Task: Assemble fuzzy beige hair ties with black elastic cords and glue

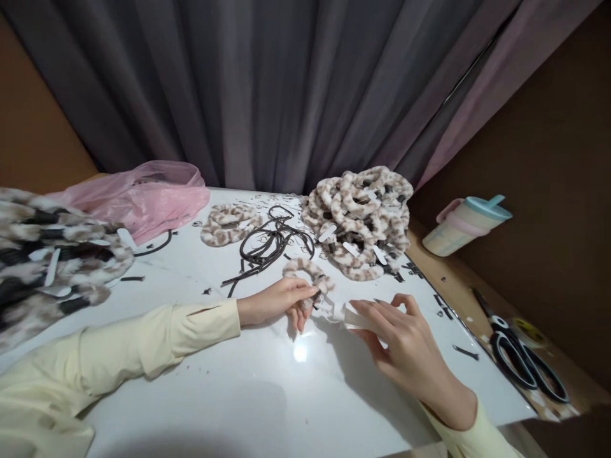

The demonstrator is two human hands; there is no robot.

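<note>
The fluffy spotted ring (pixel 321 277) is above the middle of the bench (pixel 229 394), and your left hand (pixel 279 300) has its grip pinched on the near side, thumb against fingers. Your right hand (pixel 405 343) has its grip closed around a small white piece (pixel 356 318), just beside the ring. Thin white material shows between the two, too blurred to identify. Your fingers hide part of the ring and much of the white piece. Just beyond the ring, a tangle of dark cord (pixel 262 259) crowds the space, with a flat fluffy loop (pixel 216 236) to its left and a tall heap of spotted rings (pixel 358 216) to its right. Another heap (pixel 86 254), cut off by the left edge, overlaps a pink plastic bag (pixel 147 197). Far right are scissors (pixel 513 359) and a lidded tumbler (pixel 446 232).
</note>
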